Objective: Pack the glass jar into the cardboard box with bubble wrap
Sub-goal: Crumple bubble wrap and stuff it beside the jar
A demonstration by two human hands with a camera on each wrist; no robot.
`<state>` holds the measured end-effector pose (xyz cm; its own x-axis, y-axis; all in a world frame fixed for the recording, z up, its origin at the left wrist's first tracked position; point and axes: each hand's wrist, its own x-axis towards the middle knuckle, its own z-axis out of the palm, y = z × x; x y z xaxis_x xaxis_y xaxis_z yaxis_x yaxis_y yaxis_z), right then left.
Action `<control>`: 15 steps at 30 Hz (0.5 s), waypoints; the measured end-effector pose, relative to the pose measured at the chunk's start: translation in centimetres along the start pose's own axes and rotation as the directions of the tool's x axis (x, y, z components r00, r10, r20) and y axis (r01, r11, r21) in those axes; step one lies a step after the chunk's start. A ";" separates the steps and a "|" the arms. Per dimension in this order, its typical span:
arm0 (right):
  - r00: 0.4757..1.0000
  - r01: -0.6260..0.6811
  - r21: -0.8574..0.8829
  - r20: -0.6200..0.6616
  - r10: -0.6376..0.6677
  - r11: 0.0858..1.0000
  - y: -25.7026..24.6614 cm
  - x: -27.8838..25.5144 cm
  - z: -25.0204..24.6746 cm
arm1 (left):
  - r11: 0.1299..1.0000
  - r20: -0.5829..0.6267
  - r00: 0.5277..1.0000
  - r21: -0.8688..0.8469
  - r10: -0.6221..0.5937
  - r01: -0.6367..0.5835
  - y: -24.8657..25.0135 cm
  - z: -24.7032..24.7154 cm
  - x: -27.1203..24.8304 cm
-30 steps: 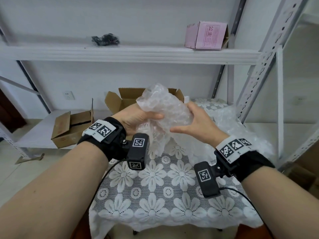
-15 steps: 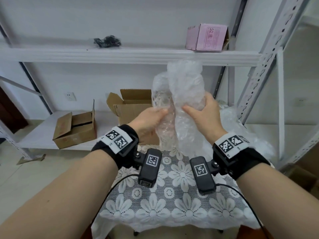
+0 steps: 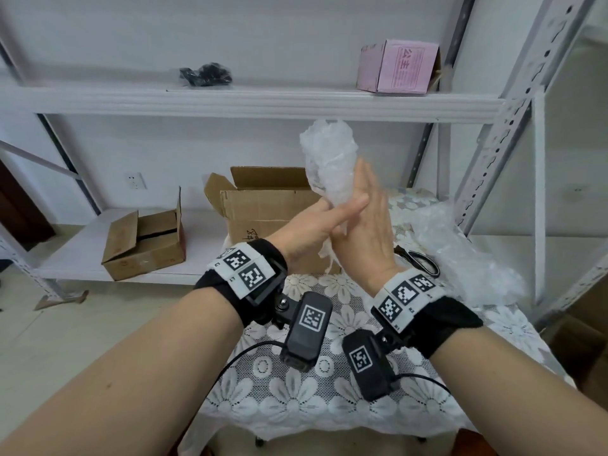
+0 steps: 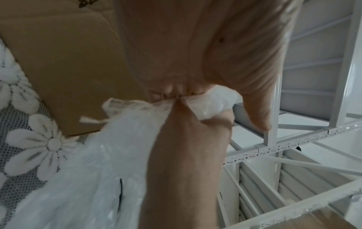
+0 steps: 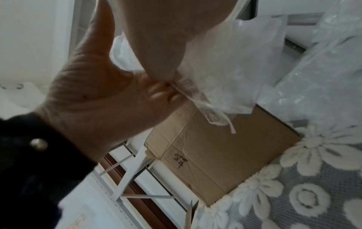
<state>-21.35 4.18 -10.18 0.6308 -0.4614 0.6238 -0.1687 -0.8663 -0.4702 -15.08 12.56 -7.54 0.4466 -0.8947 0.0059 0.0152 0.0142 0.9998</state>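
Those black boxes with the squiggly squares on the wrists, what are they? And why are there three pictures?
They are little cameras strapped to a person's wrists. No robot here, just two bare hands.

The big picture comes from a camera on the person's head, looking down. The other two look along each hand from its wrist.

The left hand and right hand press a bubble wrap bundle upright between them. Any jar inside is hidden by the wrap.

Behind the hands, an open cardboard box stands on the flowery tablecloth. More bubble wrap and black scissors lie to the right.
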 end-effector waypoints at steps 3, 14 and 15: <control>0.992 0.093 0.020 0.081 -0.094 0.995 -0.5 -0.8 0.2 | 0.998 -0.074 0.997 -0.059 0.019 -0.023 0.5 -0.4 -0.2; 0.905 0.424 0.080 -0.073 -0.419 0.902 1.1 1.1 -1.5 | 0.965 -0.077 0.987 -0.234 -0.139 0.118 -0.7 -5.4 -1.4; 0.875 0.484 0.034 -0.027 -0.483 0.874 0.8 1.3 -1.7 | 0.966 -0.022 0.988 -0.215 -0.150 0.142 -0.6 -5.4 -1.5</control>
<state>-21.95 2.55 -8.71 0.6132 0.0100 0.7899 0.1837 -0.9743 -0.1303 -10.92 16.33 -8.23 0.4591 -0.8765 -0.1449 0.2701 -0.0176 0.9627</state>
